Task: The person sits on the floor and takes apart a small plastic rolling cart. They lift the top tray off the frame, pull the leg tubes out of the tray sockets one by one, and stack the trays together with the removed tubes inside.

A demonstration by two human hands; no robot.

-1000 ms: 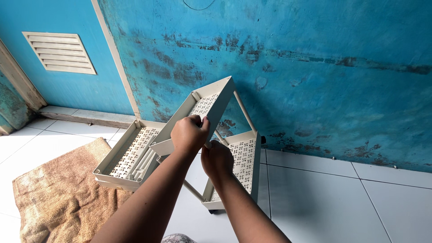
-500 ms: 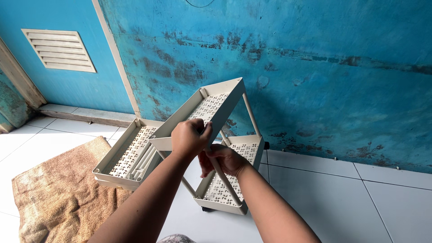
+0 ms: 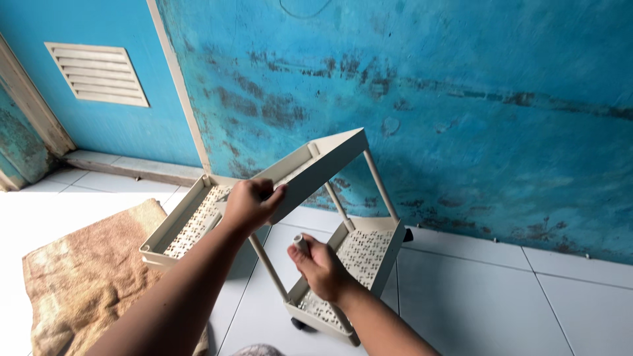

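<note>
Gripping the tilted cream perforated plastic shelf tray [image 3: 316, 168], the left hand [image 3: 252, 204] is closed; just below it, the right hand [image 3: 322, 267] is clasping an upright cream pole [image 3: 301, 242].

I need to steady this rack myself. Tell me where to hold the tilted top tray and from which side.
Grip the top tray by its near raised rim, coming from the person's side, as the left hand does. The rim gives the fingers a lip, and that edge is clear of the poles, which stand on the far side.
</note>
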